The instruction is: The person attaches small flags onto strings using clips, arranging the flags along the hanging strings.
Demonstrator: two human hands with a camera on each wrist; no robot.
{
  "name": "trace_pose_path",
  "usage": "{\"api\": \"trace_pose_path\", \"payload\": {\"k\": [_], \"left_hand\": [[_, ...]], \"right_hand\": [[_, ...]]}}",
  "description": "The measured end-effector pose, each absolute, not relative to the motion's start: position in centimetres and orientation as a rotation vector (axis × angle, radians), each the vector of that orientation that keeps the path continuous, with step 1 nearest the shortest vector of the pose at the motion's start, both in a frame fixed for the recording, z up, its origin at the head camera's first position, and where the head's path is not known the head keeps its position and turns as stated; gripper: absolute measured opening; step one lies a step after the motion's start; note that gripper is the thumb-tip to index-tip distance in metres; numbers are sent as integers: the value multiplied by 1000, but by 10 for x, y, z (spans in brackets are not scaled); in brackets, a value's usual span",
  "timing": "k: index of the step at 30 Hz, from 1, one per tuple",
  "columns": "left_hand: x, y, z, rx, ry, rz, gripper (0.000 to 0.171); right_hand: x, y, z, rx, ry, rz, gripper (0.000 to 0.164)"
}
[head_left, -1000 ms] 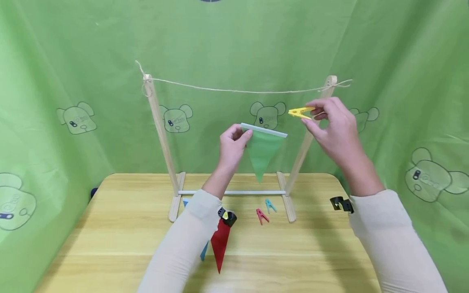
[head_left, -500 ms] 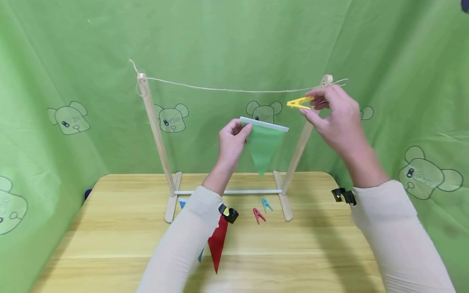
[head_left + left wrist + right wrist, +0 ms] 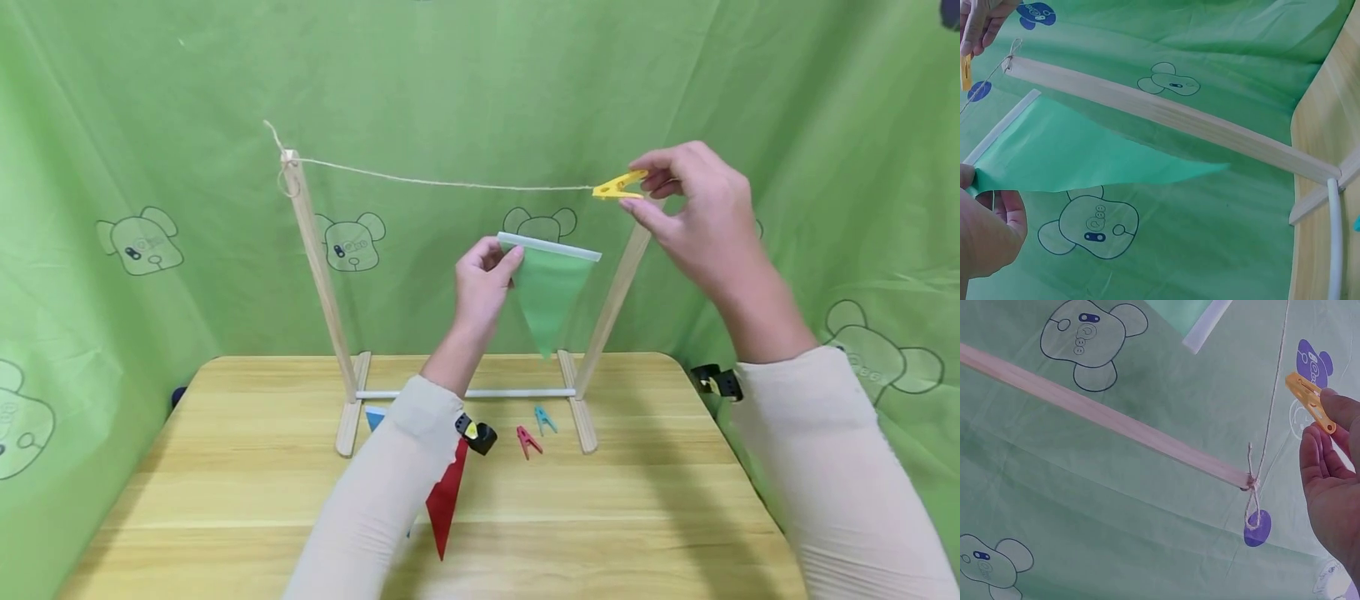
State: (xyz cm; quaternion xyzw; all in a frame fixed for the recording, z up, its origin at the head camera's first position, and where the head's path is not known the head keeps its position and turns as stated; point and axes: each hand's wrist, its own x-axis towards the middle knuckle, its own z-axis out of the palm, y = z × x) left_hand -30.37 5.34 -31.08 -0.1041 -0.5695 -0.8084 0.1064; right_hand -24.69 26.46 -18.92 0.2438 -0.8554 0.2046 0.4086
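My left hand (image 3: 482, 287) pinches a green triangular pennant (image 3: 553, 292) near the left end of its white top strip. The pennant hangs point down, below the string (image 3: 450, 183). Between thumb and fingers, my right hand (image 3: 705, 212) holds a yellow clothespin (image 3: 620, 185) by its handle ends. In the head view the clothespin's tip overlaps the string, while in the right wrist view the clothespin (image 3: 1311, 403) appears beside the string (image 3: 1275, 381), apart from it. The string's right end is hidden behind my right hand in the head view.
Two wooden posts (image 3: 318, 267) carry the string, joined low down by a white rod (image 3: 517, 392). On the wooden table (image 3: 225, 467) lie a pink clothespin (image 3: 528, 442), a blue clothespin (image 3: 545, 419), a red pennant (image 3: 446, 508) and a blue pennant (image 3: 374, 416), partly covered by my left sleeve.
My right hand has lifted the yellow clothespin up to the string's height in the head view. My left hand has raised the green pennant slightly and shifted it a little right.
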Motion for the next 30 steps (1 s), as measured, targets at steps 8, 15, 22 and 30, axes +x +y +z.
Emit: {"api": "trace_pose_path", "payload": {"k": [8,15,22,30], "left_hand": [[-306,61,-304,-306,-1646,-2391,9],[-307,70,-296,-277,-1609,-2430,10],[-308,76,-291,-251,-1565,-2438,11],[-310,83,-285,-247,-1555,-2453,7]], "right_hand": [[-247,268,-173,645,-2214,447,33],[-249,274,-161,653,-2270,381,30],[-251,277,-148,689,-2286,346,24],[-255,283,-140,702,-2296,288,22]]}}
